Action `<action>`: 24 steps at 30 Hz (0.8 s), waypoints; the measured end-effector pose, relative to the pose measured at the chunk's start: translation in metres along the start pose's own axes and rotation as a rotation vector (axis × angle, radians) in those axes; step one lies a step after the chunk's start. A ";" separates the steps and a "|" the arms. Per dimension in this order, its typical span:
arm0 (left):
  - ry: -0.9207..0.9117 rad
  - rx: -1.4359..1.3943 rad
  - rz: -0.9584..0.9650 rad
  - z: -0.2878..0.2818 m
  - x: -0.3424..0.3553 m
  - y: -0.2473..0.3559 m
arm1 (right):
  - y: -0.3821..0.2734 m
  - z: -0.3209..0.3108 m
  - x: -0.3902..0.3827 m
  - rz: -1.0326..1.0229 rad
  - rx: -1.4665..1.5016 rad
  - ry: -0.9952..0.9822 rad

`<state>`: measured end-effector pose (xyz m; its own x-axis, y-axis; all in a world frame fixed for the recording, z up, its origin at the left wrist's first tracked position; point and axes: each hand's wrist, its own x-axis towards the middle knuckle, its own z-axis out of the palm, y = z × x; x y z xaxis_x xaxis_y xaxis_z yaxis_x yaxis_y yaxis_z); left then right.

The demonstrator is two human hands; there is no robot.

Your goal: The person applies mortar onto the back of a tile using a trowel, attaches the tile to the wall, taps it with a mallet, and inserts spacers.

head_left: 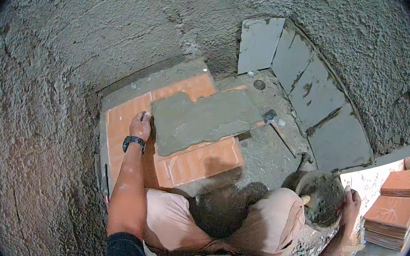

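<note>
My left hand grips the left end of a tile coated in wet grey mortar, which lies over other orange tile backs with ridged surfaces. My right hand is at the right rim of a mortar bucket, fingers closed on something thin and pale that I cannot make out. A wooden-handled hammer lies right of the coated tile. A short tool handle sticks out at the bucket's left side, partly beside my knee.
Rough plastered walls surround the corner. Grey tiles line the lower right wall above a rough, dirty floor. Stacks of orange tiles stand outside at the right. My knees flank a dark shadowed patch.
</note>
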<state>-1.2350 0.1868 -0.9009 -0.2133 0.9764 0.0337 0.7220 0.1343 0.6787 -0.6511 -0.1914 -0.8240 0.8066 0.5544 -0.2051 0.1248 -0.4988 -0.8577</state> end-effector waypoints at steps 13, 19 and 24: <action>-0.096 0.149 -0.073 0.008 0.008 -0.004 | 0.068 -0.025 0.041 -0.163 -0.296 0.121; 0.011 0.144 0.158 0.008 0.023 0.017 | 0.089 -0.059 0.020 0.007 -0.943 0.714; 0.043 0.074 0.505 0.015 -0.007 0.059 | 0.072 -0.008 -0.008 -0.109 -0.754 0.475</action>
<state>-1.1806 0.1908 -0.8722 0.1489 0.9149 0.3752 0.7865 -0.3396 0.5158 -0.6438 -0.2372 -0.8806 0.9010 0.3738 0.2200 0.4262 -0.8573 -0.2887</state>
